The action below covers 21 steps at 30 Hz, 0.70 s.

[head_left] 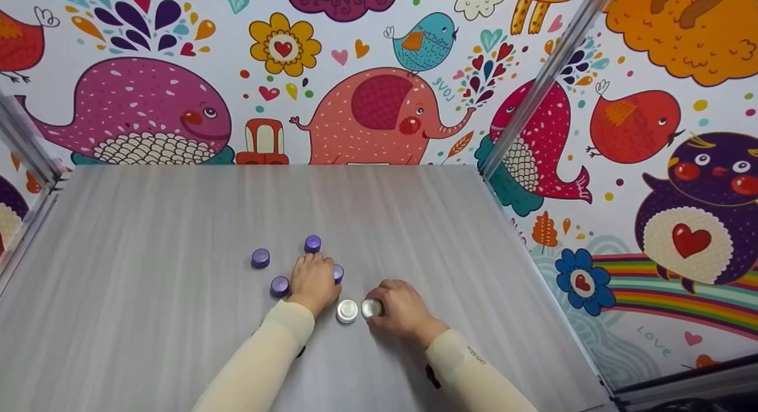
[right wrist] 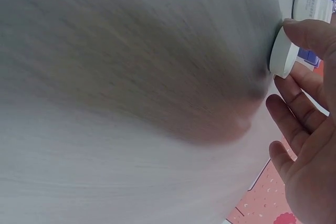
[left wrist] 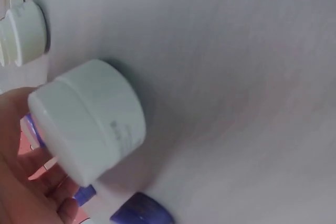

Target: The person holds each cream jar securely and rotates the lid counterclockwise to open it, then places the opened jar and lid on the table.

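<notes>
My left hand [head_left: 312, 282] reaches over a cluster of small purple cylinders, its thumb and forefinger around one purple cylinder [head_left: 339, 274] at its right side. A closed white jar [left wrist: 100, 114] stands upright under the palm, masked in the head view by the hand. My right hand [head_left: 400, 305] pinches a flat white lid [right wrist: 284, 53] between thumb and fingers, low over the table. Just left of that lid stands a lidless white jar [head_left: 347, 311], whose bare neck shows in the left wrist view. Printing marks this jar's side in the right wrist view.
Three more purple cylinders stand close by: one [head_left: 312, 244] beyond the left fingertips, another [head_left: 280, 286] left of the wrist, a third [head_left: 260, 258] farther left. The grey wood-grain table [head_left: 177, 222] meets patterned walls [head_left: 355, 45] at the back and right.
</notes>
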Each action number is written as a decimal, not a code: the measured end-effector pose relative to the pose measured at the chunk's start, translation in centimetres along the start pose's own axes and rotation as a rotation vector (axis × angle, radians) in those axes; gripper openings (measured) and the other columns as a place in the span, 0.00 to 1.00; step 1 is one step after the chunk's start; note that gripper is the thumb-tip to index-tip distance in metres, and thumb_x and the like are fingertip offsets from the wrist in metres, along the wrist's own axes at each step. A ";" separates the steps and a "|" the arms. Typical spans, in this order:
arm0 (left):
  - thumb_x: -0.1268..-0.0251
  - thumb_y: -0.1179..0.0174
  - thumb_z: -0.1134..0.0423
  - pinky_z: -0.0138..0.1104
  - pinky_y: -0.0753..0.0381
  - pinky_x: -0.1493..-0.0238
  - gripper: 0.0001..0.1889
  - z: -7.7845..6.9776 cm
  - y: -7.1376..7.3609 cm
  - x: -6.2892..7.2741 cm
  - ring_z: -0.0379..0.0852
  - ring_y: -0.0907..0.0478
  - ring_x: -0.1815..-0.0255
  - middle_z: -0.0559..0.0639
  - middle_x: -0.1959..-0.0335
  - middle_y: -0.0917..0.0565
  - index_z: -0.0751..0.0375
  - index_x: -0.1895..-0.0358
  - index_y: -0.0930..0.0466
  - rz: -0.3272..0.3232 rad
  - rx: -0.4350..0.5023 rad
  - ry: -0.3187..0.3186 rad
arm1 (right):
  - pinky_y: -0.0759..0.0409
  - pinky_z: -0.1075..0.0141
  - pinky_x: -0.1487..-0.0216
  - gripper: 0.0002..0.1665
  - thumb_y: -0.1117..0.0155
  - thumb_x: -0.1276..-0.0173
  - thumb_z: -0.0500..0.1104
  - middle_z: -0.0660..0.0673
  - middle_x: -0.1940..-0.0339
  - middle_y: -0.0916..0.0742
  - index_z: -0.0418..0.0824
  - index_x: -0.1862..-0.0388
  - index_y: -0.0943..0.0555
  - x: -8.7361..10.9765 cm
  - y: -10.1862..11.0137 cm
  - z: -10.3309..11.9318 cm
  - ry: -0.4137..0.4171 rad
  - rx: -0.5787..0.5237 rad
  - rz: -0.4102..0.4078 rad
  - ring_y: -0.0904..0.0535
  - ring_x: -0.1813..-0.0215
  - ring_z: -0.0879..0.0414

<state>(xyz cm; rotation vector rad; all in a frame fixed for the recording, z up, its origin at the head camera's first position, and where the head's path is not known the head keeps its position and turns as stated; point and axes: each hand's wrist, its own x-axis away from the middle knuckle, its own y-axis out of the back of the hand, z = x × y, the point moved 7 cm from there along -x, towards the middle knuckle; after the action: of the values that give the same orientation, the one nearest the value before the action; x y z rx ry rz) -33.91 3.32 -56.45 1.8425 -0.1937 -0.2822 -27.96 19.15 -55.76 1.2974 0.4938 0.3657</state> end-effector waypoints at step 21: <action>0.53 0.27 0.53 0.48 0.30 0.51 0.21 0.4 -0.1 0.2 0.59 0.24 0.54 0.59 0.62 0.20 0.66 0.62 0.17 -0.091 0.059 0.001 | 0.24 0.58 0.48 0.17 0.23 0.51 0.47 0.53 0.66 0.16 0.45 0.61 0.13 0.0 -0.1 0.0 0.024 0.027 -0.016 0.20 0.61 0.57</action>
<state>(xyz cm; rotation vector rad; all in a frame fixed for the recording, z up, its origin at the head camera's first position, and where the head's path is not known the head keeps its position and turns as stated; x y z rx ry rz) -33.89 2.92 -56.66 1.9129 -0.1190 -0.3419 -27.96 19.13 -55.90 1.3158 0.5302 0.3625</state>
